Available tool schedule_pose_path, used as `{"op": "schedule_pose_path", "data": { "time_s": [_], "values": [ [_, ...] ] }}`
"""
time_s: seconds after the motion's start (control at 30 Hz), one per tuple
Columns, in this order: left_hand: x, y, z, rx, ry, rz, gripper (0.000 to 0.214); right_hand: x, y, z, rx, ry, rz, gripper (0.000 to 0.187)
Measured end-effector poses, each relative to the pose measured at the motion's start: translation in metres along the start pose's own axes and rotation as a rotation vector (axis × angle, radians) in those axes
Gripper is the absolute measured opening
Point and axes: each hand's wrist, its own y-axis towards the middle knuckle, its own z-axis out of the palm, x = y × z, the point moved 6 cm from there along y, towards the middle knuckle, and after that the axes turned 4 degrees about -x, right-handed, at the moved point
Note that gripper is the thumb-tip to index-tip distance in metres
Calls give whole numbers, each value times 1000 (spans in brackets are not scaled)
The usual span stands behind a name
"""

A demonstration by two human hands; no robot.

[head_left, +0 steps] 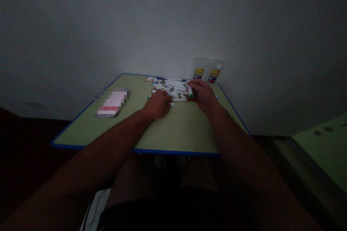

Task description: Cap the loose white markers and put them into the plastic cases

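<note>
A loose heap of white markers (175,83) with coloured ends lies at the far side of the table, most of them pointing sideways. At the heap's right end my right hand (205,95) pinches a marker (190,90) with a green end, tilted toward me. My left hand (158,105) rests at the front left of the heap, its fingers curled down. From under those fingers sticks out the white end of another marker (171,104); most of it is hidden by the hand.
Two clear plastic packs (207,69) with yellow labels lean on the grey wall (162,25) behind the table. A blurred-out flat item (112,101) lies at the left of the light green table (179,130), which has a blue edge. My legs are underneath.
</note>
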Motion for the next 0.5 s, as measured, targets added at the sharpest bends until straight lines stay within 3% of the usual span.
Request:
{"op": "schedule_pose_path", "data": {
  "time_s": [0.27,0.5],
  "values": [
    [0,-4,2,91,-14,-87,22,0,-1,2,1,-16,-6,9],
    [1,-4,-3,27,-108,-78,21,-1,-4,5,8,-30,-3,10]
  ]
}}
